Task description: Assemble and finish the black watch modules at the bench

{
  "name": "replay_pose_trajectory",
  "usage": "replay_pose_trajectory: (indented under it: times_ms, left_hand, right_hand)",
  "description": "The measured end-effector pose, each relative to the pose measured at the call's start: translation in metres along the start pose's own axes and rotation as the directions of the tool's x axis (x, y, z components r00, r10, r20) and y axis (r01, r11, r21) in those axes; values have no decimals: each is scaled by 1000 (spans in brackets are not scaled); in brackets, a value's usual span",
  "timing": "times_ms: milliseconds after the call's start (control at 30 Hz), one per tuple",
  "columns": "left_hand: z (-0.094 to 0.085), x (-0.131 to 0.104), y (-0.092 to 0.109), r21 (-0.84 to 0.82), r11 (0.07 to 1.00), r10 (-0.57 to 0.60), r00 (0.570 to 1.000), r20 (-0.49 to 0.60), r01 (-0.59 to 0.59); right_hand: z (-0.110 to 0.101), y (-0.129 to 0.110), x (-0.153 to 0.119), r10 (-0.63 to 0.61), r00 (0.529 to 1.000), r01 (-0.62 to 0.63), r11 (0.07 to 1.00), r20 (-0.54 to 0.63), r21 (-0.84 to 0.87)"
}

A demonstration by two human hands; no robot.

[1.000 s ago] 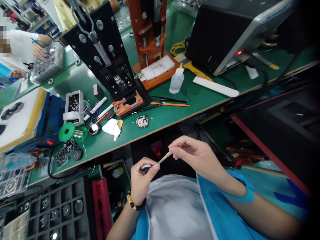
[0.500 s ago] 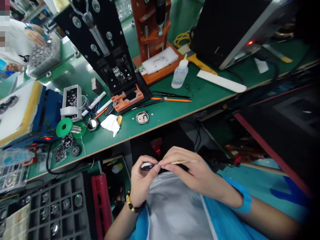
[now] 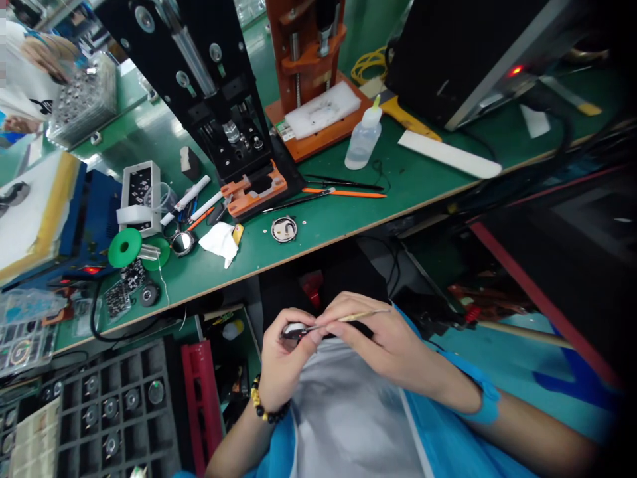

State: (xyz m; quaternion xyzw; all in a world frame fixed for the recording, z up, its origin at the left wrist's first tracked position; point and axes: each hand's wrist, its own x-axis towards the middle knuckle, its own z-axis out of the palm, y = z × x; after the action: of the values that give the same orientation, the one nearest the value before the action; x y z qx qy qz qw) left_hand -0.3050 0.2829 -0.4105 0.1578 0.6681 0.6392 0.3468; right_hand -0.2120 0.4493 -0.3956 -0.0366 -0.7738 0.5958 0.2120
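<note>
Below the front edge of the green bench (image 3: 348, 219), over the person's lap, both hands meet. Their left hand (image 3: 281, 358), with a beaded bracelet (image 3: 263, 406) at the wrist, is closed around a small round watch part (image 3: 293, 330), pinched between thumb and fingertips. Their right hand (image 3: 383, 338) grips a thin wooden stick (image 3: 355, 317) between thumb and forefinger; the stick lies nearly level, and its near end meets the watch part at the left fingertips. The 2 hands touch each other there.

Up on the bench, another round watch part (image 3: 284, 229) lies alone near the front edge. Just behind it run an orange-handled tool (image 3: 343, 193) and black tweezers (image 3: 343, 184), side by side. A clear squeeze bottle (image 3: 364, 136) stands upright beside an orange press (image 3: 311, 73) with a white pad on its base. A black press (image 3: 213, 99) leans across the middle, an orange fixture (image 3: 253, 192) at its foot. A crumpled white cloth (image 3: 219, 241) and a green spool (image 3: 124, 247) lie to the left. A grey tray (image 3: 74, 425) of round parts sits low at the left, beside a red rack (image 3: 199, 398). Far off at the upper left, another person's hand (image 3: 44, 53) rests at a clear tray.
</note>
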Motion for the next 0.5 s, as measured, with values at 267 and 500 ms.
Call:
replay_pose_trajectory:
  times_ms: [267,500]
  left_hand:
    - [-2,0,0,16,1000,1,1000,9,-1]
    - [-2,0,0,16,1000,26,999,20,-26]
  right_hand:
    - [-2,-1,0,-59,998,59,998,28,-19]
    - [-1,3,-3,-109,994,110,994,28,-23]
